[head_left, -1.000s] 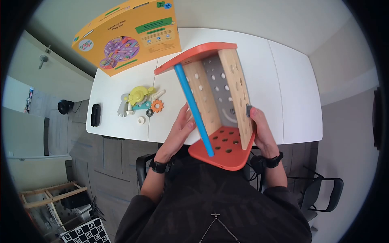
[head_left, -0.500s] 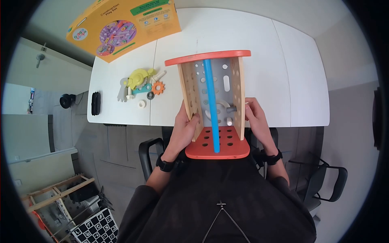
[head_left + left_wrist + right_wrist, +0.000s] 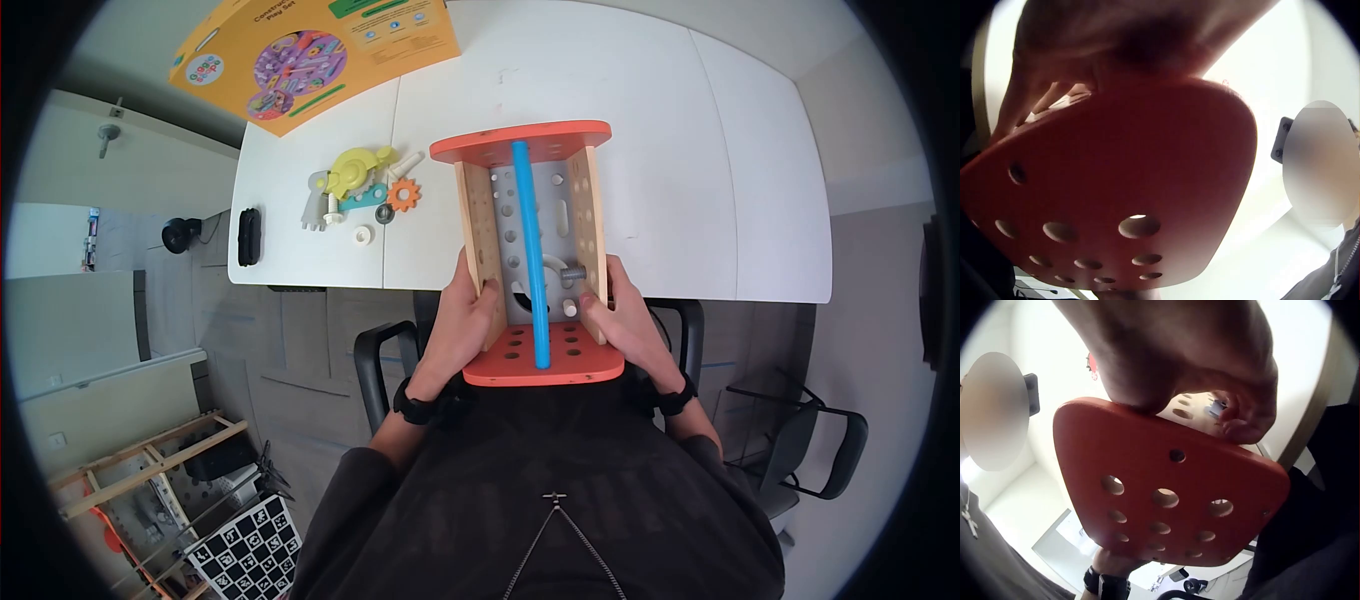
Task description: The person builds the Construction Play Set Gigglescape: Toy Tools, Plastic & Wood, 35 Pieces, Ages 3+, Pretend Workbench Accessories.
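A toy toolbox (image 3: 480,215) with perforated wooden sides, red end panels and a blue rod handle (image 3: 531,250) is held in front of the torso, its open side facing up. My left hand (image 3: 462,322) grips the left wooden side, thumb inside the wall. On the opposite wall, my right hand (image 3: 628,322) holds with its thumb over the edge and fingers outside. A grey bolt (image 3: 573,273) pokes inward through that wall, just above the right thumb. Near it a white peg (image 3: 570,308) shows at the grey perforated base. Both wrist views show the red end panel (image 3: 1166,150) from outside.
Loose toy parts lie left on the white table (image 3: 660,150): a yellow-green piece (image 3: 355,172), an orange gear (image 3: 404,194), a white ring (image 3: 362,235) and others. Farther left is a black case (image 3: 249,237). An orange box (image 3: 300,60) stands at the back; chairs (image 3: 800,455) flank the person.
The toolbox has swung from a tilted pose to straight in front of the torso. My right hand has left the bolt's outer end and now grips the wall; my left hand keeps its side.
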Available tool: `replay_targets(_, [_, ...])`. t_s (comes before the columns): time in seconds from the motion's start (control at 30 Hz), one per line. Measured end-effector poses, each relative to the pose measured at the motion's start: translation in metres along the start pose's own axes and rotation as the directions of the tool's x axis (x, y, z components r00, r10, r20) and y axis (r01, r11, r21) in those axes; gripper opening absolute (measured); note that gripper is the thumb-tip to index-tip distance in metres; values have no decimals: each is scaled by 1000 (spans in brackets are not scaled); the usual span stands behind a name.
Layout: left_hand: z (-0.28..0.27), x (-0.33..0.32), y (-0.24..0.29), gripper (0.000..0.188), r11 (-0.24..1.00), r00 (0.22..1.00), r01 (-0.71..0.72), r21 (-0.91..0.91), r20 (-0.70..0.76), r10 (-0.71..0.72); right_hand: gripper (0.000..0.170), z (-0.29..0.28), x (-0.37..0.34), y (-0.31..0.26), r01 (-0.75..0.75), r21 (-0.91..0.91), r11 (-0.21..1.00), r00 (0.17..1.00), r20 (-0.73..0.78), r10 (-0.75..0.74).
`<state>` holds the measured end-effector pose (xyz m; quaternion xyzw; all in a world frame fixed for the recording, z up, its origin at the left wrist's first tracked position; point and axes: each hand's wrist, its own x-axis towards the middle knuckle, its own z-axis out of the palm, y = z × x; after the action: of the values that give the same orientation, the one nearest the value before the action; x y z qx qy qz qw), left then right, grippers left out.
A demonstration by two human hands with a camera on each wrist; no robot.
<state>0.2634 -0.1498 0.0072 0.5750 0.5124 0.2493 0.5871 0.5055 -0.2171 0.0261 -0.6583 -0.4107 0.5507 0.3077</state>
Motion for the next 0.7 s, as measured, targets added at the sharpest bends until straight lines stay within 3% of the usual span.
replay_targets(0.1, [-6, -1, 9, 56, 997, 997, 51, 55, 62, -54, 54, 7, 6, 27, 150, -53, 987, 985, -77, -154])
replay_targets(0.2, [-13, 1, -2, 54, 1000, 994, 11, 13, 112, -12, 50, 10, -1, 19, 9, 95, 995, 998, -57, -4])
replay_targets(0.3, [-26, 7, -18, 54, 970, 999, 11, -242, 42, -1, 45, 13, 4, 37, 73, 106, 992, 994, -95, -63])
replay_targets(0.33, [-35, 11, -13, 49, 980, 996, -90, -176, -23, 87, 43, 13, 7, 40, 73, 137, 988, 994, -91, -60])
replay_targets(0.4, [-62, 31, -12, 41, 982, 959, -25, 190, -273, 77, 40, 12, 10, 45, 71, 198, 978, 995, -86, -55])
replay_targets(0.47, [-85, 42, -7, 31, 822, 850, 33, 568, -448, 276, 40, 10, 12, 45, 40, 194, 980, 997, -73, -26])
replay_targets(0.57, [-105, 59, -22, 30, 534, 814, 198, 822, -441, 377, 39, 10, 14, 46, 44, 194, 980, 997, -72, -31])
replay_targets(0.7, [-112, 74, -39, 29, 337, 827, 196, 921, -339, 447, 39, 9, 17, 49, 61, 226, 972, 997, -62, -48])
